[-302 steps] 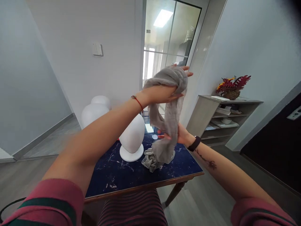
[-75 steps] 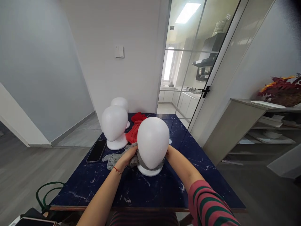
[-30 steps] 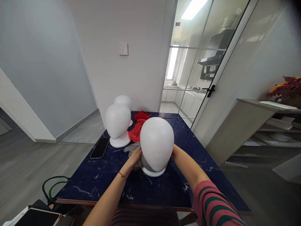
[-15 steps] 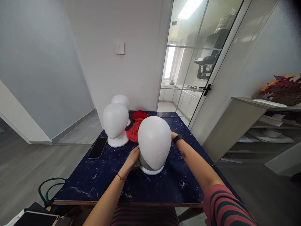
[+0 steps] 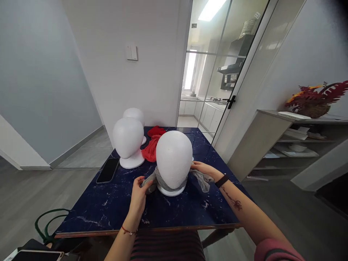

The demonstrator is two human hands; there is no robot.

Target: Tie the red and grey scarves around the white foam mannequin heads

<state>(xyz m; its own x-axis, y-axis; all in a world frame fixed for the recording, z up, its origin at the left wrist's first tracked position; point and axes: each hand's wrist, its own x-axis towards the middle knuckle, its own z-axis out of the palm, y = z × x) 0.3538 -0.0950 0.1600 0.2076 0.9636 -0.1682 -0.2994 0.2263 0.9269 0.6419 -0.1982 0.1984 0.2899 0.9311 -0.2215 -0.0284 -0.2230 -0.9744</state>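
Fingers (image 5: 143, 180) of left hand (image 5: 138, 194) & right hand (image 5: 203, 169) each pinch an end of the grey scarf (image 5: 162, 182), looped round the white foam head (image 5: 174, 159) mid tabletop (image 5: 108, 210), nearer the front edge. A hard uneven pull could tip or slide the light head.

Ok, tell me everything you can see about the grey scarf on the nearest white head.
The grey scarf is thin, crinkled, slightly sheer fabric, bunched into a band around the neck of the nearest white foam head, just above its round base. One end is pinched in the left hand; the other spreads out from the right hand, its loose tip drooping toward the dark blue marbled table. Its far side is hidden.
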